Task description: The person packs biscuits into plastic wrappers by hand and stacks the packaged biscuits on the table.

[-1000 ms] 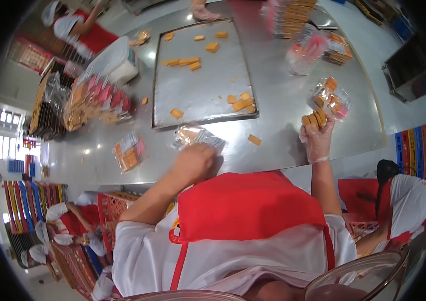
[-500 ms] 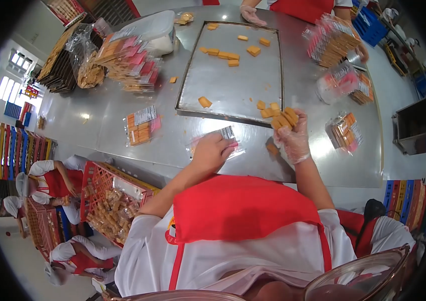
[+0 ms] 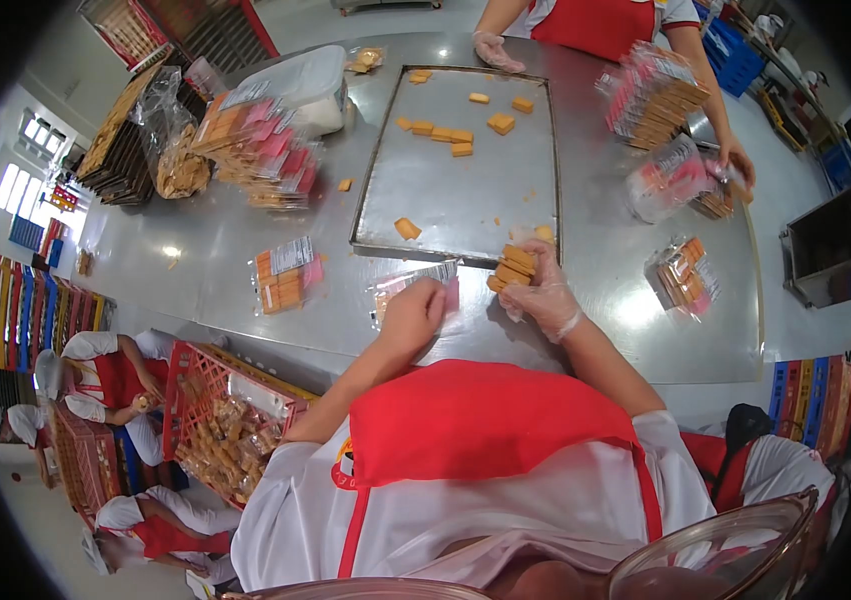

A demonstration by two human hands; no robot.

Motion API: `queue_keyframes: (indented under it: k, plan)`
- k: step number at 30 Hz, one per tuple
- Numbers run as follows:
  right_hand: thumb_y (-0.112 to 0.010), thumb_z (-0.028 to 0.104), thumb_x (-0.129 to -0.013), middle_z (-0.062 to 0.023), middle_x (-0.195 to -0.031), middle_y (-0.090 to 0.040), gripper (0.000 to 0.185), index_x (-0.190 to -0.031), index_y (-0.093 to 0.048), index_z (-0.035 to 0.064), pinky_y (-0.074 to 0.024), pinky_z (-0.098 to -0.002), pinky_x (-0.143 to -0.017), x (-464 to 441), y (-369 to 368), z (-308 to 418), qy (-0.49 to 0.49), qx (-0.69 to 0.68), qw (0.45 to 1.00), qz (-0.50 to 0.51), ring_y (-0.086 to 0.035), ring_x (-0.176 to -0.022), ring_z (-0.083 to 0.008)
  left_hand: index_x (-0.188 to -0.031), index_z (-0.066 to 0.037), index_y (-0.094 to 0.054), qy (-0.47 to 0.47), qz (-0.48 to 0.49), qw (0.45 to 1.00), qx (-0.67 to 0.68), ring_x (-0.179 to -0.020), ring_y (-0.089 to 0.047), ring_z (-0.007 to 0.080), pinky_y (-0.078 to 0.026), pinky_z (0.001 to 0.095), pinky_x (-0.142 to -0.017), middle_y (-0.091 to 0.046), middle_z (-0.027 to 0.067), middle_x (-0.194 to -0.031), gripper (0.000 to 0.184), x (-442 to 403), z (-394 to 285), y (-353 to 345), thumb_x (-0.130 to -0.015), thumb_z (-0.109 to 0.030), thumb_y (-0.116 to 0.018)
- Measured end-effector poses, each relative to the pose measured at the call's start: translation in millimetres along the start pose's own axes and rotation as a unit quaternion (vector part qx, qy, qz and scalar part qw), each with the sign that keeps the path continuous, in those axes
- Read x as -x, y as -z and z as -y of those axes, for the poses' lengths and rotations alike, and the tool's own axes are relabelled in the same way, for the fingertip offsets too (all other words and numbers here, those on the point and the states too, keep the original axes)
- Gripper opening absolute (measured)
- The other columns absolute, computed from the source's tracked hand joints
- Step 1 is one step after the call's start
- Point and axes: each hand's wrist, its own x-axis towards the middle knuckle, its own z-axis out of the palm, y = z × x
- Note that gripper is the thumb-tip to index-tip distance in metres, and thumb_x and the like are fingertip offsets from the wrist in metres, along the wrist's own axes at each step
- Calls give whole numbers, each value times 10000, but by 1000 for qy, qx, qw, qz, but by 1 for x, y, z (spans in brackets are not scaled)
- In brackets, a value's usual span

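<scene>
In my gloved right hand (image 3: 547, 295) is a stack of rectangular golden biscuits (image 3: 513, 268), held just off the near right corner of the metal tray (image 3: 425, 243). My bare left hand (image 3: 411, 314) is closed on a clear plastic bag (image 3: 385, 288) with a printed label, lying on the table; its fingertips are partly hidden. A single biscuit (image 3: 543, 233) shows in the tray behind my right hand. Another biscuit (image 3: 406, 229) lies near the tray's front left, with several more toward its far end.
Filled biscuit packs lie left (image 3: 283, 275) and right (image 3: 685, 272) on the steel table (image 3: 635, 340). Pack stacks rise at back left (image 3: 260, 150) and back right (image 3: 650, 95). A co-worker's gloved hand (image 3: 498, 52) rests beyond the tray. A red crate (image 3: 180, 400) stands at lower left.
My right hand has moved left with the biscuits, closer to the bag. The cluster at the tray's near right corner has shrunk. The co-worker's other hand has come forward at the right.
</scene>
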Motion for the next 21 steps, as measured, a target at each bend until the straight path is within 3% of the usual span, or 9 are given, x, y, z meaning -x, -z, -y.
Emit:
queue_keyframes:
  k: [2,5,8,11,12,14,16,19,21]
  plan:
    - [-593,-23,-704,-77,-892,-503,536,-1128,-304,134,-440,-238,-538,-12,-6,-8,27,80,996,11,-520,-666,-130,-817,-21,-516,84,-18,995,52,-589,-550,267,-436,325,-548,-566,129,-711,75,2,-1,4,-807,-95,-518]
    - [-591,73,-740,-84,-870,-534,450,-1124,-359,110,-462,-259,-646,-26,-27,-23,83,172,980,47,-558,-707,-156,-855,-25,-457,34,17,998,53,-557,-555,228,-428,323,-522,-576,111,-710,53,6,8,2,-838,-74,-468]
    - [-587,199,-752,-104,-840,-571,441,-1144,-404,110,-458,-284,-686,-34,-32,-36,190,304,930,80,-569,-717,-180,-856,-41,-455,134,-32,961,242,-522,-507,131,-413,258,-505,-590,96,-742,22,8,19,1,-848,-56,-442]
    - [-581,229,-785,-128,-816,-587,403,-1138,-434,103,-439,-298,-733,-30,-37,-9,6,476,865,160,-561,-792,-218,-874,-44,-432,20,-83,946,314,-604,-486,87,-406,226,-545,-571,110,-911,25,3,18,7,-860,-38,-412]
    - [-546,340,-799,-168,-824,-593,386,-1126,-478,145,-437,-329,-730,-33,-38,-9,1,558,806,196,-552,-845,-257,-879,-44,-425,4,-65,946,319,-656,-498,95,-413,228,-583,-554,122,-984,25,2,18,9,-866,-43,-404]
    - [-529,328,-810,-162,-847,-585,349,-1121,-487,176,-439,-347,-712,-28,-61,18,-125,457,863,174,-554,-853,-265,-880,-46,-416,-13,0,942,335,-750,-512,111,-423,237,-654,-531,133,-1073,25,-3,14,16,-876,-59,-396]
    - [-492,289,-828,-159,-899,-557,297,-1104,-493,181,-446,-357,-687,-28,-61,28,82,585,739,323,-550,-852,-271,-868,-48,-410,42,111,933,341,-865,-500,127,-415,265,-773,-523,131,-1103,61,-15,3,30,-892,-98,-386]
    - [-455,260,-837,-148,-908,-542,251,-1071,-510,187,-449,-344,-693,-35,-68,28,403,596,605,341,-548,-856,-258,-890,-52,-404,115,189,823,523,-994,-504,180,-403,305,-839,-526,152,-1095,54,-36,-4,47,-895,-103,-389]
    - [-438,217,-834,-139,-943,-525,226,-1028,-508,122,-460,-349,-718,-45,-73,34,320,641,595,364,-540,-861,-268,-872,-63,-408,102,170,872,448,-1003,-502,209,-402,314,-834,-529,141,-1092,46,-43,-3,52,-894,-93,-381]
